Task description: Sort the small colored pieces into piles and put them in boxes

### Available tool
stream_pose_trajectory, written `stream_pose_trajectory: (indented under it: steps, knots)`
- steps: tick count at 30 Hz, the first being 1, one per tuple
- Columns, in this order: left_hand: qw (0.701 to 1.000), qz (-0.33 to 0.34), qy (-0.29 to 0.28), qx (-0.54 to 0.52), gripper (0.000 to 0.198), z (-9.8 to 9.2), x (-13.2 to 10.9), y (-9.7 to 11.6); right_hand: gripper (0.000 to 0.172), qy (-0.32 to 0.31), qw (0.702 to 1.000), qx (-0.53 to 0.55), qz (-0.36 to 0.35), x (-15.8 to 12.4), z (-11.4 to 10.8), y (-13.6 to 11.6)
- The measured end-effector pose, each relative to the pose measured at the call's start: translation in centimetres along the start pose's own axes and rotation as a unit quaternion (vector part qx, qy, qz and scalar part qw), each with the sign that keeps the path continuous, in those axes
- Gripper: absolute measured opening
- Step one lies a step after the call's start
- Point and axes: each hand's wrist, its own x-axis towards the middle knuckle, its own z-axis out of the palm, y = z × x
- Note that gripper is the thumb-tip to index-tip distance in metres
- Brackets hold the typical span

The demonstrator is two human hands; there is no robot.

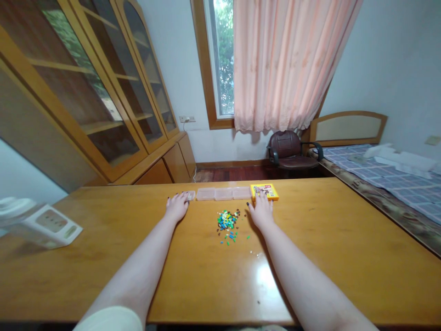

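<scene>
While both palms lie flat and empty on the table [327,239], I see the left hand [177,206] at the left end of the tray [220,193], the right hand [262,210] touching the box [270,190] (near edge only), bricks [228,223] heaped between them, just short of the tray.

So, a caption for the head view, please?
Flat on a glossy wooden table, left hand and right hand flank a pile of small colourful bricks.
</scene>
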Motion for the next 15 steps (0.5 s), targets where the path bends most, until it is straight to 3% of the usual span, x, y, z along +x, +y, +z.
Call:
stream_pose_trajectory:
  steps: [5,10,15]
  knots:
    - [0.999,-0.002,-0.032,-0.004,0.06,1.1,0.7,1.6,0.062,-0.068,0.997,-0.042,0.023,0.5,0.3,0.6]
    - [0.998,0.061,-0.024,-0.015,0.057,1.0,0.7,2.2,0.059,-0.063,0.996,-0.048,0.027,0.5,0.5,0.5]
    - [0.997,0.064,-0.036,-0.015,0.055,0.8,0.2,2.0,0.058,-0.055,0.997,-0.044,0.033,0.5,0.6,0.5]
